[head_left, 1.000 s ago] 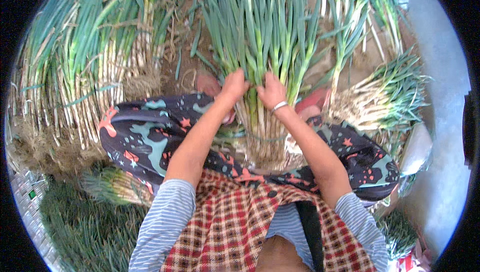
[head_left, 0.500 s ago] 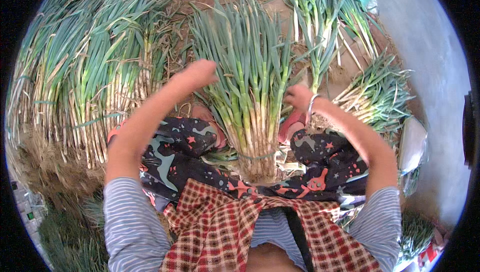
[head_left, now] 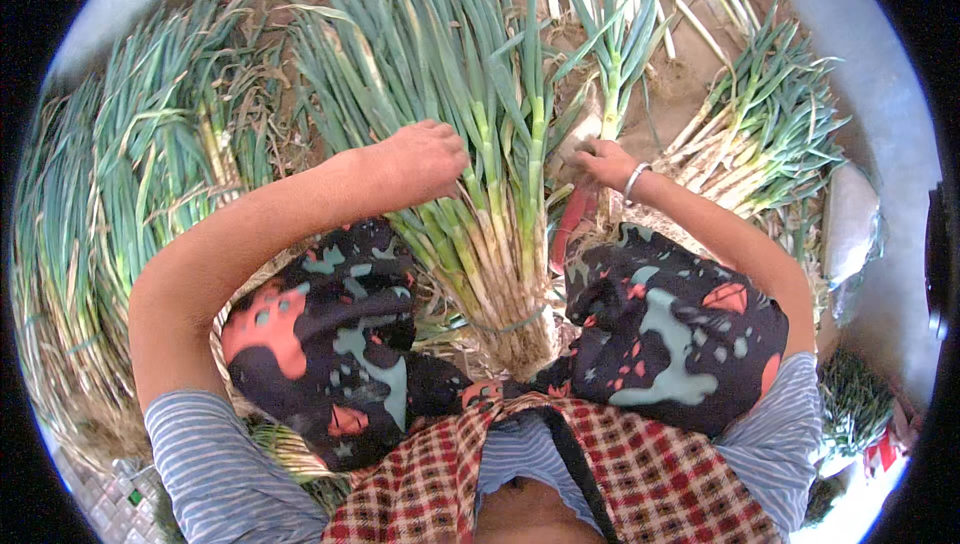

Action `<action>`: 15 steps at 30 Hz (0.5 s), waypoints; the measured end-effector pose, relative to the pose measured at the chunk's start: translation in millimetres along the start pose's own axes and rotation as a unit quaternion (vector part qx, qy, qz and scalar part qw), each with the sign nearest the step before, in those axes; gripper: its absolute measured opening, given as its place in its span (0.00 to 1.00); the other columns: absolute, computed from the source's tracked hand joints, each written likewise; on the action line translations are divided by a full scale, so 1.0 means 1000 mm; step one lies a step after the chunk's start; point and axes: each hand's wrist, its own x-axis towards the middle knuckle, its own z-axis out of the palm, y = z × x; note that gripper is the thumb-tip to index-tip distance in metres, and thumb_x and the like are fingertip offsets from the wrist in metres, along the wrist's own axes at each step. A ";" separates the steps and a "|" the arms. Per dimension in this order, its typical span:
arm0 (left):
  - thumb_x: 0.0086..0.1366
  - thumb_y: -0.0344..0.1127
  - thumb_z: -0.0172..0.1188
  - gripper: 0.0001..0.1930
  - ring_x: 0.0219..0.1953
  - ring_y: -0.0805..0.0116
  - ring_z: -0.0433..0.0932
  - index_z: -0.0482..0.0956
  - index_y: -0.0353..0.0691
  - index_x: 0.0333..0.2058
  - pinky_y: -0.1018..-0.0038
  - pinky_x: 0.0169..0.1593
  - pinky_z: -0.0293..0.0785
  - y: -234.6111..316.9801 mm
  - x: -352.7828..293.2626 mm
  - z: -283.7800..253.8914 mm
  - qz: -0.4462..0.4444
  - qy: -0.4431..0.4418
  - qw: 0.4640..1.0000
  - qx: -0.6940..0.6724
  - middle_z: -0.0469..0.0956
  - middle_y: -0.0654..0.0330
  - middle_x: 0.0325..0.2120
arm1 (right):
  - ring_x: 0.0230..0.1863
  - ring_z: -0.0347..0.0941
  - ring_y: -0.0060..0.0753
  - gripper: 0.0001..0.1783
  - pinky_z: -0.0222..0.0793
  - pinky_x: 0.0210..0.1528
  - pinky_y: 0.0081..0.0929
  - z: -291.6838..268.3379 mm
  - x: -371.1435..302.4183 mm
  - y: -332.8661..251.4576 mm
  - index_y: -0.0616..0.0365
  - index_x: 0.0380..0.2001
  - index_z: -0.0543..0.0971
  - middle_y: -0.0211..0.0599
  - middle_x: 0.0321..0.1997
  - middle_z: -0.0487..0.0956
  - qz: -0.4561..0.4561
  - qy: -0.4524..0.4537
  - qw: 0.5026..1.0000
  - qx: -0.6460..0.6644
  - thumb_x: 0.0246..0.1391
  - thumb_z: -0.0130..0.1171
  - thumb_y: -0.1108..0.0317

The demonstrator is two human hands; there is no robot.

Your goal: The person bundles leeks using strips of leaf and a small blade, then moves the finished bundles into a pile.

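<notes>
Bare brown ground (head_left: 668, 109), person seated low, knees apart. Large bunch of green onions (head_left: 475, 174) lies mid-ground, root end toward the near edge, between the knees; leaves fan out to the far edge, leaning a little left. A thin green band (head_left: 505, 326) circles the pale stems just above the roots.

Left hand (head_left: 425, 159): laid across the left side of the bunch from above, back of hand up, fingers bent. Undersides hidden; cannot tell whether it grips any leaves.

Right hand (head_left: 605, 164): just right of the bunch, apart from it, fingers curled and drawn together near the lower part of separate upright-leafed onions (head_left: 618, 44). Cannot tell if anything is pinched there. Pale bangle (head_left: 636, 182) at that wrist. Red shoe (head_left: 571, 227) below, beside the bunch.

Toward the ground's left edge: a broad row of onions (head_left: 140, 154), leaves away from the person. Toward the right edge: a smaller heap of onions (head_left: 765, 129), leaves pointing outward to the far right corner; a whitish package (head_left: 850, 219) nearer.
</notes>
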 end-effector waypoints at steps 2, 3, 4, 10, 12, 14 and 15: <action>0.50 0.39 0.60 0.15 0.38 0.53 0.71 0.71 0.36 0.33 0.64 0.44 0.68 -0.007 0.031 0.010 0.014 0.010 0.998 -0.055 0.71 0.54 0.31 | 0.39 0.74 0.40 0.28 0.68 0.46 0.33 0.011 0.025 0.004 0.63 0.44 0.72 0.46 0.38 0.77 -0.038 0.062 0.993 0.088 0.50 0.53 0.49; 0.51 0.38 0.60 0.15 0.38 0.53 0.71 0.71 0.36 0.34 0.64 0.45 0.67 -0.010 0.039 0.016 0.006 0.038 0.994 -0.101 0.71 0.53 0.31 | 0.41 0.73 0.42 0.29 0.66 0.49 0.33 0.017 0.040 -0.004 0.63 0.46 0.71 0.47 0.38 0.77 -0.060 0.087 0.986 0.129 0.50 0.53 0.49; 0.52 0.37 0.59 0.14 0.39 0.52 0.71 0.71 0.35 0.35 0.64 0.46 0.67 -0.013 0.048 0.022 -0.003 0.065 0.987 -0.147 0.71 0.52 0.32 | 0.41 0.73 0.41 0.27 0.66 0.47 0.33 0.024 0.055 -0.013 0.63 0.43 0.73 0.48 0.38 0.77 -0.055 0.101 0.977 0.178 0.48 0.54 0.50; 0.56 0.41 0.55 0.14 0.39 0.51 0.71 0.71 0.34 0.32 0.63 0.45 0.67 -0.049 0.127 0.032 -0.039 0.187 0.942 -0.275 0.72 0.49 0.31 | 0.54 0.60 0.54 0.38 0.53 0.58 0.41 0.068 0.070 -0.066 0.63 0.50 0.67 0.51 0.52 0.67 -0.229 0.169 0.955 0.081 0.38 0.58 0.48; 0.58 0.42 0.52 0.14 0.40 0.54 0.72 0.75 0.36 0.33 0.58 0.48 0.65 -0.070 0.143 0.046 -0.042 0.027 0.979 -0.200 0.73 0.51 0.34 | 0.56 0.57 0.57 0.42 0.50 0.60 0.44 0.076 0.069 -0.086 0.64 0.52 0.65 0.55 0.54 0.64 -0.280 0.171 0.943 0.058 0.36 0.59 0.47; 0.58 0.42 0.51 0.12 0.40 0.56 0.72 0.77 0.40 0.33 0.56 0.52 0.61 -0.096 0.154 0.068 -0.006 -0.164 0.985 -0.060 0.73 0.54 0.35 | 0.59 0.52 0.62 0.48 0.49 0.60 0.46 0.077 0.063 -0.109 0.67 0.55 0.59 0.61 0.56 0.60 -0.278 0.169 0.946 -0.007 0.35 0.62 0.46; 0.58 0.42 0.50 0.12 0.41 0.57 0.72 0.78 0.41 0.32 0.54 0.53 0.60 -0.107 0.163 0.073 -0.012 -0.169 0.985 -0.034 0.73 0.55 0.35 | 0.58 0.53 0.63 0.48 0.50 0.59 0.47 0.077 0.067 -0.105 0.67 0.55 0.59 0.63 0.55 0.59 -0.287 0.228 0.930 -0.009 0.34 0.62 0.47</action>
